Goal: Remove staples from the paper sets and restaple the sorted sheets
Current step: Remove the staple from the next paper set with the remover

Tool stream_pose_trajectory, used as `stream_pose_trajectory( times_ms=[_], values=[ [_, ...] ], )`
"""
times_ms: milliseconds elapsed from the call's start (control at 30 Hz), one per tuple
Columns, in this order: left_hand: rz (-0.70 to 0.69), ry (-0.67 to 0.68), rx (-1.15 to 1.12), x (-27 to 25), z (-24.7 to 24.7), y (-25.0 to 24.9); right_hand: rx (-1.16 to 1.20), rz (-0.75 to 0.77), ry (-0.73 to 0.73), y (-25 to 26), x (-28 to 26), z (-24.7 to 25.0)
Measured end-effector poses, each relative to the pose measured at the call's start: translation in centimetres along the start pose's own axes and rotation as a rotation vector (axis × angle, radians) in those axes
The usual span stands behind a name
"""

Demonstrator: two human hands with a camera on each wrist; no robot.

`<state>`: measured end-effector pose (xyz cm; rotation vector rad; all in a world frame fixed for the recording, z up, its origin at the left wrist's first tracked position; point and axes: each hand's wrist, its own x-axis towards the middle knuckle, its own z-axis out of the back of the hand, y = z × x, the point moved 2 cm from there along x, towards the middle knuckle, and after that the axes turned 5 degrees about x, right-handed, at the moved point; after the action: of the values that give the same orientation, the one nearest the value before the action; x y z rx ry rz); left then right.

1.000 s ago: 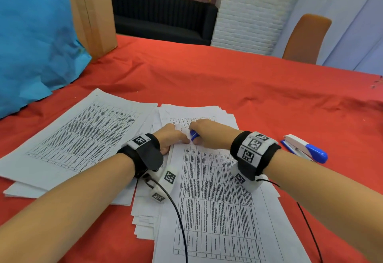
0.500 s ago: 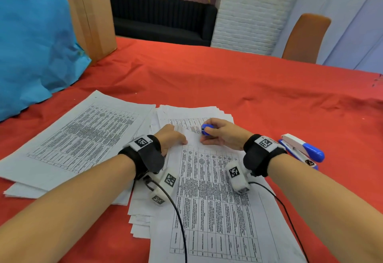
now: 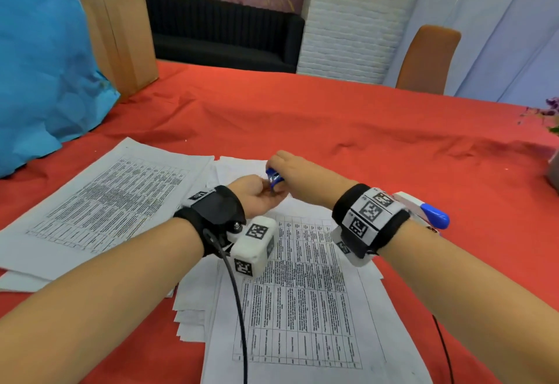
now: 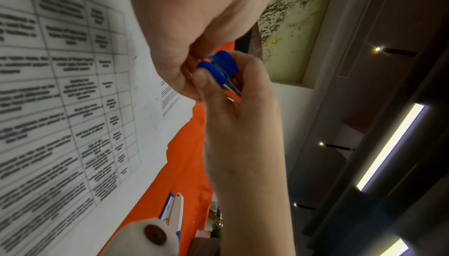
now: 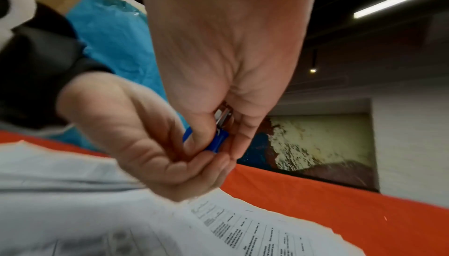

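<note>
Pinching the blue staple remover [image 3: 273, 178] in my right hand [image 3: 298, 173], I hold it above the far end of the middle paper stack [image 3: 305, 302], and my left hand [image 3: 257, 199] curls its fingertips against its metal jaws. Printed tables cover the sheets, too blurred to read. A second stack [image 3: 99, 205] lies left; the stapler [image 3: 423, 212] sits right; beyond lies open, wrinkled red tablecloth [image 3: 348, 129].

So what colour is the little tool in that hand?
Blue, with metal jaws. The staple remover, held in the right hand, shows best in the left wrist view.
</note>
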<state>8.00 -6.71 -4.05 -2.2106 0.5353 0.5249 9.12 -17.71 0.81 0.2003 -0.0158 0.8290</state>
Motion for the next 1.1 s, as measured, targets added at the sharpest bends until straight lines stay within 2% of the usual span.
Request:
stream_pose_trajectory(
  times_ms=[100, 167, 233, 333, 367, 500, 700, 833, 1100],
  values=[
    [-0.029, -0.049, 0.022, 0.4, 0.4, -0.2, 0.108, -0.097, -0.097, -1.6, -0.4, 1.3],
    [-0.099, -0.084, 0.164, 0.6, 0.9, -0.8, 0.159, -0.16, -0.093, -2.9, -0.9, 1.2],
    [-0.215, -0.144, 0.509, 0.7, 1.4, -1.3, 0.131, -0.205, 0.023, -3.7, -1.6, -0.1],
    [-0.342, -0.226, 1.302, 1.1, 1.2, -1.5, 0.031, -0.224, 0.173, -3.8, -2.0, -2.0],
    [-0.349, -0.231, 1.466, 1.1, 0.8, -1.4, 0.018, -0.225, 0.194, -3.7, -1.9, -2.3],
    [-0.228, -0.178, 1.764, 1.2, -0.4, -0.8, -0.045, -0.194, 0.265, -3.1, -1.2, -2.9],
    [-0.165, -0.206, 1.892, 1.4, -0.9, -0.1, -0.15, -0.153, 0.3, -2.7, -0.8, -3.4],
    [-0.176, -0.15, 1.928, 1.5, -1.5, 0.6, -0.254, -0.135, 0.329, -1.8, -0.2, -3.8],
    [-0.182, -0.172, 1.935, 1.5, -1.4, 0.6, -0.154, -0.115, 0.339, -2.5, -0.9, -2.9]
  ],
)
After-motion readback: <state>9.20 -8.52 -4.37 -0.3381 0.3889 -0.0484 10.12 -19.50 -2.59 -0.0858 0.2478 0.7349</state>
